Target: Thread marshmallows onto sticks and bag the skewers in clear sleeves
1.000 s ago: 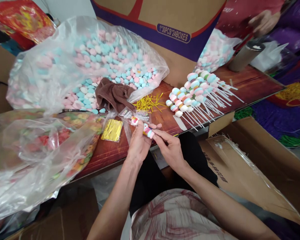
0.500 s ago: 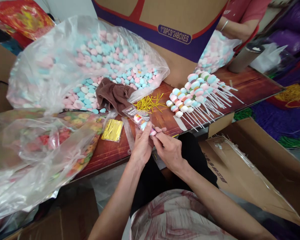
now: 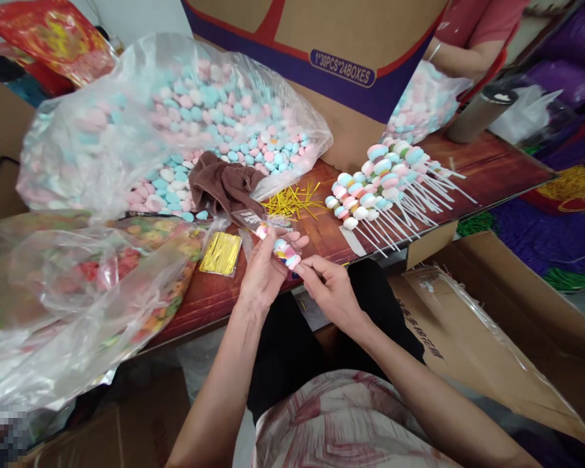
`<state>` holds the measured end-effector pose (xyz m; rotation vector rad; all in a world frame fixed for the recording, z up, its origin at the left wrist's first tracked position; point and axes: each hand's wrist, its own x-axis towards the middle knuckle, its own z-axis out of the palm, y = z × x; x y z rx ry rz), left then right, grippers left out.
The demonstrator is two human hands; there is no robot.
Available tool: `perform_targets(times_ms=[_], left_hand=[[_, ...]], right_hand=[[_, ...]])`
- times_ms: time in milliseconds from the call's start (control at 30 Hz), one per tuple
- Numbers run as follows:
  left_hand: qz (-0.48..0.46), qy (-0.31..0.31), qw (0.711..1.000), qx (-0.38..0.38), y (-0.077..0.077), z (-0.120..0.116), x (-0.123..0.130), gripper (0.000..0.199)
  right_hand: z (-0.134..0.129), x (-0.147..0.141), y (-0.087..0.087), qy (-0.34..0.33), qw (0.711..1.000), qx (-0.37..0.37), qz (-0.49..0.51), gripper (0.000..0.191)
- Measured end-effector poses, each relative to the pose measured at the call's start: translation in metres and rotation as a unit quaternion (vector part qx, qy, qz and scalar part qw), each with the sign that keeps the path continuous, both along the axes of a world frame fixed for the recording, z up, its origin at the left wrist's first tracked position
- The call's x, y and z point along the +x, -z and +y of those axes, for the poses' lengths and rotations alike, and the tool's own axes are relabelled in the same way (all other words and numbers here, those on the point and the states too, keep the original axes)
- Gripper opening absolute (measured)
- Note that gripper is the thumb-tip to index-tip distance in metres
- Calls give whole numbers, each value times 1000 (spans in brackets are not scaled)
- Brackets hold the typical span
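Observation:
A candy skewer in a clear printed wrapper [image 3: 285, 252] lies across my left hand [image 3: 267, 268], its thumb on the wrapper and its fingers spread partly behind it. My right hand [image 3: 329, 286] pinches the lower end of the wrapped skewer. Just beyond are loose gold twist ties [image 3: 292, 201] and a brown cloth [image 3: 221, 185]. Left of my hands lies a packet of gold ties [image 3: 220, 253]. To the right, a pile of candy skewers [image 3: 380, 182] rests with white sticks pointing toward the table's front edge.
A large clear bag of pastel candies [image 3: 195, 110] and a bag of colourful gummies [image 3: 92, 279] fill the left. Behind stands a big carton [image 3: 341, 39]. A person's arm [image 3: 461, 58] shows at the back right, near a grey cylinder [image 3: 482, 114]. An open carton [image 3: 472, 318] stands below right.
My left hand has shifted slightly left and its fingers have opened out, showing more of the wrapped candy. My right hand stays at its lower end.

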<state>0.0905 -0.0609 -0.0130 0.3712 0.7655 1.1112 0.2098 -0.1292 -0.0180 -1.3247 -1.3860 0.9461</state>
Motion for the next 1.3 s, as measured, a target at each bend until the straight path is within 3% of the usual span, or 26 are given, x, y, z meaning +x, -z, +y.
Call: perform_targets(times_ms=[67,167,367,567,767,933,1033,1200,1300], left_hand=[[9,-6,1000,-9,2,0,0,24],[30,9,999,-17,4,0,-3,28],[48,84,994,-58,4,2,-10,37],[14,67,993,-92,0,2,-6,41],[11,51,997,-51,3,-6,1,31],[-9,31,999,-14,-1,-15,10,23],[-22,24,999,-18,-5,-11,7,26],[1,-2,1000,-13,-3,-1,-3,28],[8,15,1000,-8,4,-5,-1,28]], right_hand=[[1,1,-2,-21,997,-52,48,27],[3,7,-5,-60,994,-75,54,30],[6,22,-4,-91,991,6,-102,28],[-3,12,13,16,938,170,-303,19],[-2,9,26,38,923,218,-315,17],[5,-5,30,98,911,250,-314,19],[0,-12,28,84,924,241,-286,27],[-17,-13,25,-62,963,159,-210,46],[-16,-13,28,-61,967,134,-208,50]])
